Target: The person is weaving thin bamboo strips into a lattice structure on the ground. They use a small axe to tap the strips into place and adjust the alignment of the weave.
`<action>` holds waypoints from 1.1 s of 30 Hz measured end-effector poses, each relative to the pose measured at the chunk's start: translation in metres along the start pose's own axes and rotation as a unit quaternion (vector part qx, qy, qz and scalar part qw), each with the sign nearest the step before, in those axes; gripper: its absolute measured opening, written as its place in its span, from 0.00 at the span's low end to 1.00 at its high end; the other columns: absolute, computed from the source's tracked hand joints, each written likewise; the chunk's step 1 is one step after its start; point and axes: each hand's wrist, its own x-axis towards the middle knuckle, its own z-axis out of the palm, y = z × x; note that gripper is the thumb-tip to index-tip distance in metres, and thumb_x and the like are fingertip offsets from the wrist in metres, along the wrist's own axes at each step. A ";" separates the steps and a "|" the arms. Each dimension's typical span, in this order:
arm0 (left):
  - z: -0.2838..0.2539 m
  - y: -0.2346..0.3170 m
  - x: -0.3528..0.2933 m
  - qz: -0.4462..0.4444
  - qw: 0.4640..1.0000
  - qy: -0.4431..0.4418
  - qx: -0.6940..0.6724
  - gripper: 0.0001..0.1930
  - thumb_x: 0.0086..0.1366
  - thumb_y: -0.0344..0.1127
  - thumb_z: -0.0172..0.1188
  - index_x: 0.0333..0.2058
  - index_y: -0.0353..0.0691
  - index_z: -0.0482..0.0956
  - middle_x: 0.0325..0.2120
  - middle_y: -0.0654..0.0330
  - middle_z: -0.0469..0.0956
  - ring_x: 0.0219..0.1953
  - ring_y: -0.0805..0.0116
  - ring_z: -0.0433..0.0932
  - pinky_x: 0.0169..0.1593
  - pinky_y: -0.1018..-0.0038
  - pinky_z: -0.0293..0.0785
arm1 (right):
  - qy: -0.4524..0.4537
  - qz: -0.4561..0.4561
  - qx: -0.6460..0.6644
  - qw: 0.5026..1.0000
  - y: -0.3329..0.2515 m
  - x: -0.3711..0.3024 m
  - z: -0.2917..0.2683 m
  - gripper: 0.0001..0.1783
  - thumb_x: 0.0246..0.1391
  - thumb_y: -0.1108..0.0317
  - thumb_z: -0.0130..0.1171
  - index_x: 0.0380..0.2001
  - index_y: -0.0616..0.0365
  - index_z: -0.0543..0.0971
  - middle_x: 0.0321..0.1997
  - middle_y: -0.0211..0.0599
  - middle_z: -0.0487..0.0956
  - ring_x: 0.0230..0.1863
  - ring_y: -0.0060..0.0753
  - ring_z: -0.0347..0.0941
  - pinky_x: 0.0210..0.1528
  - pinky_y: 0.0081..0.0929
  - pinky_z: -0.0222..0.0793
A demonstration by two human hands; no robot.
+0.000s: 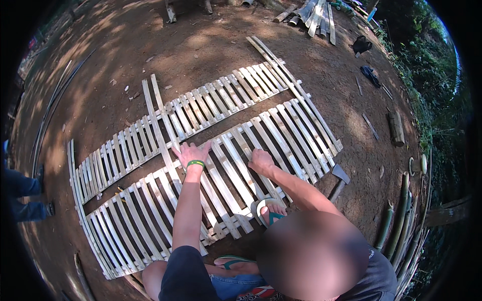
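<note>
A large bamboo slat panel point(228, 168) lies on the ground before me, its pale strips fixed across long rails in two rows. My left hand point(191, 152), with a green band at the wrist, lies spread on the upper ends of the strips, beside the middle crosspiece point(161, 128). To its right, my right hand point(261, 162) is closed against the strips in the near row. Whatever its curled fingers hold, if anything, is hidden. A sandalled foot point(273, 210) rests at the panel's near edge. Just right of the panel lies a hatchet point(341, 173).
Split bamboo pieces point(314, 17) are heaped at the far right. Green bamboo poles point(399, 220) lie at the near right, below a short log point(396, 128). Long thin rods point(52, 103) lie on the left, where another person's leg point(25, 195) stands.
</note>
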 end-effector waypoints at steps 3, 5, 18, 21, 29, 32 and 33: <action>-0.001 -0.012 0.003 -0.004 0.992 -0.045 0.120 0.51 0.68 0.78 0.27 0.58 0.40 0.82 0.60 0.48 0.77 0.69 0.55 0.67 0.75 0.42 0.16 | -0.023 0.014 0.025 0.999 -0.023 0.012 -0.004 0.20 0.51 0.64 0.65 0.40 0.72 0.79 0.42 0.64 0.83 0.46 0.64 0.82 0.50 0.51 0.80; -0.001 -0.009 0.008 -0.005 0.977 -0.082 0.195 0.51 0.70 0.77 0.22 0.62 0.40 0.78 0.60 0.49 0.78 0.68 0.56 0.69 0.75 0.43 0.12 | -0.026 0.007 0.045 0.999 -0.023 0.009 -0.002 0.22 0.51 0.62 0.65 0.41 0.73 0.78 0.42 0.65 0.82 0.46 0.66 0.81 0.51 0.51 0.80; -0.020 -0.001 0.023 0.050 0.937 -0.243 0.247 0.59 0.59 0.88 0.21 0.75 0.49 0.57 0.74 0.56 0.58 0.80 0.54 0.43 0.71 0.39 0.04 | 0.009 0.009 0.033 0.999 -0.030 -0.006 -0.007 0.21 0.53 0.63 0.64 0.42 0.74 0.79 0.45 0.65 0.81 0.49 0.65 0.80 0.54 0.49 0.79; -0.019 0.013 0.004 -0.019 0.965 -0.196 0.171 0.54 0.61 0.85 0.37 0.70 0.47 0.69 0.71 0.47 0.64 0.78 0.48 0.50 0.73 0.35 0.14 | -0.013 0.006 0.005 1.000 -0.024 -0.010 -0.010 0.21 0.53 0.64 0.63 0.42 0.74 0.79 0.45 0.65 0.81 0.48 0.64 0.80 0.53 0.49 0.79; 0.030 -0.013 -0.009 0.109 0.982 0.070 -0.139 0.43 0.45 0.68 0.75 0.52 0.40 0.82 0.53 0.47 0.74 0.60 0.46 0.68 0.73 0.47 0.46 | -0.007 -0.018 0.005 1.000 -0.023 -0.002 -0.005 0.21 0.55 0.62 0.65 0.41 0.73 0.77 0.42 0.63 0.81 0.45 0.64 0.81 0.49 0.48 0.81; 0.017 -0.005 0.002 0.103 0.987 -0.002 -0.124 0.43 0.46 0.67 0.75 0.51 0.37 0.82 0.54 0.45 0.73 0.63 0.46 0.67 0.74 0.45 0.41 | -0.005 -0.026 0.017 1.000 -0.013 -0.007 -0.003 0.21 0.56 0.61 0.65 0.41 0.73 0.77 0.43 0.64 0.80 0.46 0.64 0.80 0.50 0.49 0.80; 0.014 -0.003 0.001 0.098 0.987 -0.008 -0.124 0.42 0.47 0.66 0.76 0.50 0.36 0.82 0.53 0.44 0.73 0.63 0.45 0.67 0.74 0.45 0.39 | -0.005 -0.030 0.019 0.999 -0.009 -0.008 -0.002 0.22 0.56 0.61 0.65 0.41 0.73 0.77 0.44 0.64 0.80 0.46 0.64 0.80 0.50 0.50 0.79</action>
